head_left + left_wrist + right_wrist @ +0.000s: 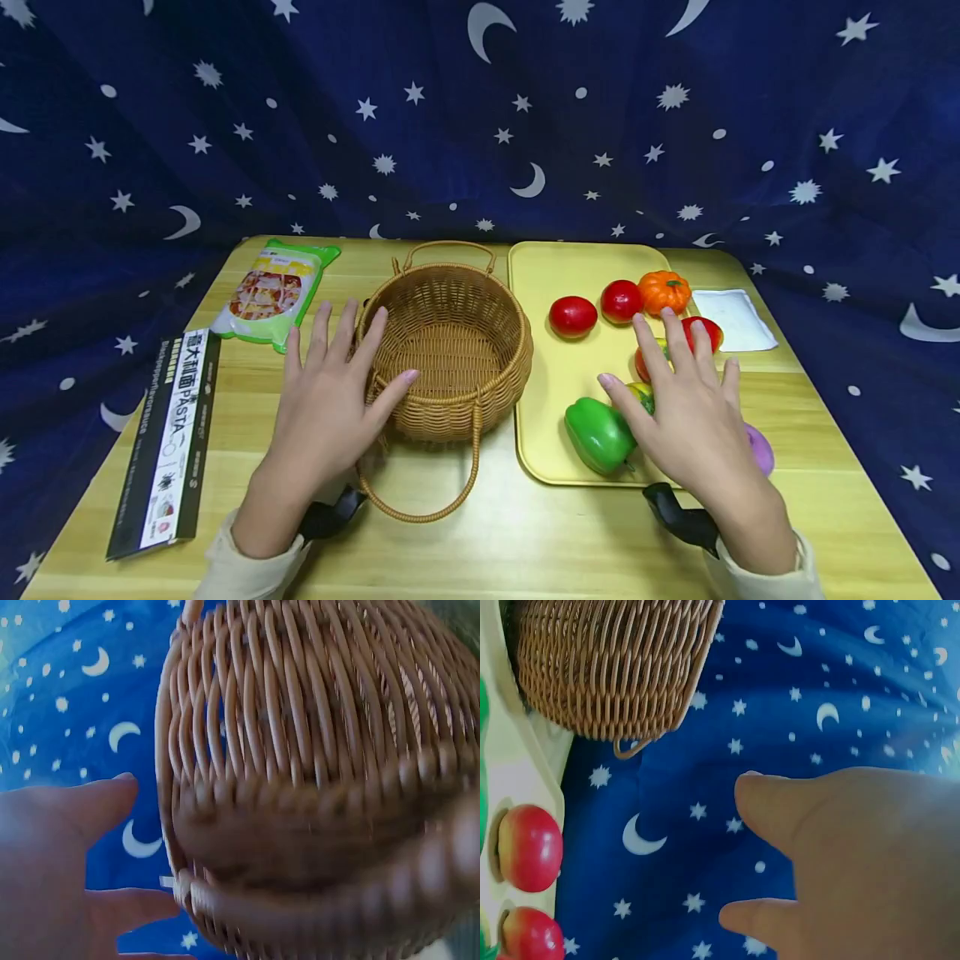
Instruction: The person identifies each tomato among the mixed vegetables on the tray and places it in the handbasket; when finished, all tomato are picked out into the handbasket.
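Note:
A round wicker basket stands in the middle of the table, one handle folded down toward the front and the other raised at the back. My left hand, fingers spread, is over the basket's left side and overlaps its rim in the head view. The weave of the basket fills much of the left wrist view. My right hand, fingers spread and holding nothing, hovers over the front right of a yellow tray. Beside its thumb lies a green bell pepper; part of the produce is hidden beneath the hand.
On the tray are two red fruits and a small orange pumpkin. A white packet lies right of it, and a purple item nearer the front. At left are a green food bag and a black pasta box.

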`<action>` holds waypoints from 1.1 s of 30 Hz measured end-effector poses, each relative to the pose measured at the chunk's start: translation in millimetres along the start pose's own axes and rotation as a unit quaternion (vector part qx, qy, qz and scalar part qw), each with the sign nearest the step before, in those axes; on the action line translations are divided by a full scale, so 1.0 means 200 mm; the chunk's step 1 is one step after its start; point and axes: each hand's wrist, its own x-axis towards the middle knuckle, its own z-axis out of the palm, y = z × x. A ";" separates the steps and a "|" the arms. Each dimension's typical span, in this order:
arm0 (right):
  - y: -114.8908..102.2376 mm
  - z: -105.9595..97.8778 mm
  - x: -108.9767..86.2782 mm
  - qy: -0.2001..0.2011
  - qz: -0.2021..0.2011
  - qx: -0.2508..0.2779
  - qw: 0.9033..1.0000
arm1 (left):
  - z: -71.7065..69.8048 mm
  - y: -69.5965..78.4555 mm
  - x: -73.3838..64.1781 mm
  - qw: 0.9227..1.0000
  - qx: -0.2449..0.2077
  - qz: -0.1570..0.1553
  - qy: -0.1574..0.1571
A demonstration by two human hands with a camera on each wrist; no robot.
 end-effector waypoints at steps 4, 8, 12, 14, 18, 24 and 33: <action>0.07 0.00 -0.01 0.005 0.005 0.034 0.999 | -0.01 -0.05 -0.01 1.000 -0.015 -0.011 0.013; 0.14 0.02 -0.03 0.024 0.005 0.090 0.996 | 0.00 -0.10 -0.01 0.997 -0.067 -0.019 0.034; 0.20 0.07 -0.05 0.066 0.020 0.146 0.987 | 0.03 -0.15 -0.01 0.987 -0.149 -0.034 0.059; 0.23 0.10 -0.06 0.091 0.028 0.173 0.980 | 0.06 -0.18 0.00 0.978 -0.189 -0.041 0.072; 0.26 0.18 -0.07 0.135 0.049 0.237 0.961 | 0.13 -0.23 0.00 0.960 -0.257 -0.056 0.096; 0.29 0.30 -0.09 0.169 0.055 0.315 0.932 | 0.21 -0.27 0.02 0.933 -0.322 -0.075 0.143; 0.32 0.41 -0.10 0.198 0.081 0.315 0.925 | 0.30 -0.24 0.04 0.871 -0.456 -0.049 0.174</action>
